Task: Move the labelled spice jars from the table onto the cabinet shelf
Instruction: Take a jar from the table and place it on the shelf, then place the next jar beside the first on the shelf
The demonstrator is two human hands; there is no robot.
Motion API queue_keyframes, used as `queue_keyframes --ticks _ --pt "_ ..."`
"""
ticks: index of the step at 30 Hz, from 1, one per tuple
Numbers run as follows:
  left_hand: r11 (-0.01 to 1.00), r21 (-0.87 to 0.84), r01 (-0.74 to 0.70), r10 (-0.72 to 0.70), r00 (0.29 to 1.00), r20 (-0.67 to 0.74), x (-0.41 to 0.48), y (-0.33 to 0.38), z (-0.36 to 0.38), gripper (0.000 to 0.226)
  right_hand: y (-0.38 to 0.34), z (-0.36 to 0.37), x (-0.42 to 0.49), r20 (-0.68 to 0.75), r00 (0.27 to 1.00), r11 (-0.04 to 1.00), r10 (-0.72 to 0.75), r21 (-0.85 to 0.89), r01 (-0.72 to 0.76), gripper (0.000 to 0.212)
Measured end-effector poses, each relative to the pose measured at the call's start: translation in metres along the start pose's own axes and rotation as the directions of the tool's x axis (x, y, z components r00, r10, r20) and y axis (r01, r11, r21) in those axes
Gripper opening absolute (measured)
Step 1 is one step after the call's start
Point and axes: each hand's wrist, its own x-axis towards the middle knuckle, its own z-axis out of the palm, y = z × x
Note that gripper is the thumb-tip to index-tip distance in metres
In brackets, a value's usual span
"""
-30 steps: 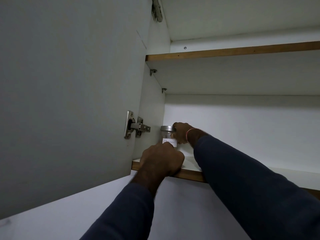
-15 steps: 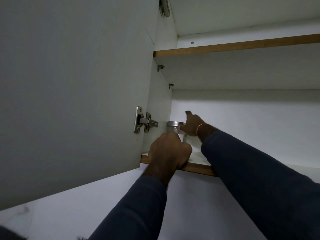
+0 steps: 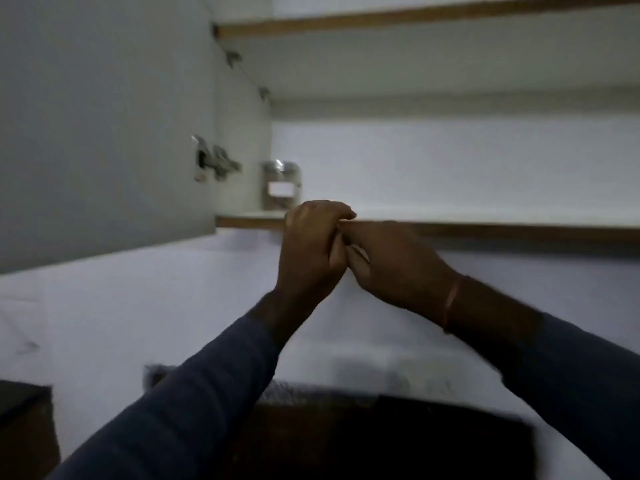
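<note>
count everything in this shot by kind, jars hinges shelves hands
spice jar: 1
door hinge: 1
shelves: 2, lower shelf and upper shelf
hands: 2, left hand and right hand
total: 6

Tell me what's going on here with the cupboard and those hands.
A person in dark sleeves is stocking an open cabinet. One labelled spice jar stands on the lower shelf, at its left end near the door hinge. Neither hand is on it: the left hand and right hand are pressed together just in front of the shelf's edge, fingers touching each other. The picture is too blurred to show more.
</note>
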Motion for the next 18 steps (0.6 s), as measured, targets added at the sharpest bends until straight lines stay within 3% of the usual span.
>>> queue_keyframes --ticks 2,4,7,8,10,14,16,18 --pt "0.98 -0.198 0.014 0.01 0.993 0.119 -0.063 0.047 0.004 0.027 0.006 0.0 -0.083 0.056 0.996 0.986 0.07 0.15 -0.077 0.017" --pt "0.936 -0.331 0.119 -0.009 0.949 0.315 -0.133 0.082 0.011 0.024 0.015 0.011 -0.166 0.22 0.955 0.925 0.197 0.282 -0.256 0.019" --pt "0.901 -0.273 0.337 -0.113 0.79 0.603 -0.246 0.125 0.03 0.023 0.02 0.041 -0.288 0.38 0.83 0.786 0.408 0.318 -0.531 0.02" --pt "0.869 -0.234 0.435 -0.176 0.715 0.677 -0.284 0.142 0.037 0.023 0.02 0.051 -0.33 0.411 0.758 0.716 0.506 0.29 -0.635 0.019" --pt "0.779 -0.128 0.614 -0.307 0.552 0.775 -0.346 0.172 0.047 0.024 0.019 0.06 -0.402 0.5 0.528 0.518 0.687 0.173 -0.838 0.021" --pt "0.58 0.017 0.814 -0.416 0.278 0.866 -0.422 0.218 0.046 0.018 0.007 0.053 -0.503 0.552 0.254 0.257 0.794 0.075 -0.964 0.016" --pt "0.515 0.037 0.857 -0.435 0.224 0.872 -0.451 0.234 0.04 0.015 0.005 0.05 -0.542 0.516 0.167 0.175 0.84 0.034 -0.984 0.011" --pt "0.55 0.093 0.83 -0.464 0.211 0.86 -0.475 0.242 0.034 0.015 0.008 0.05 -0.57 0.495 0.07 0.085 0.866 -0.008 -0.996 0.004"
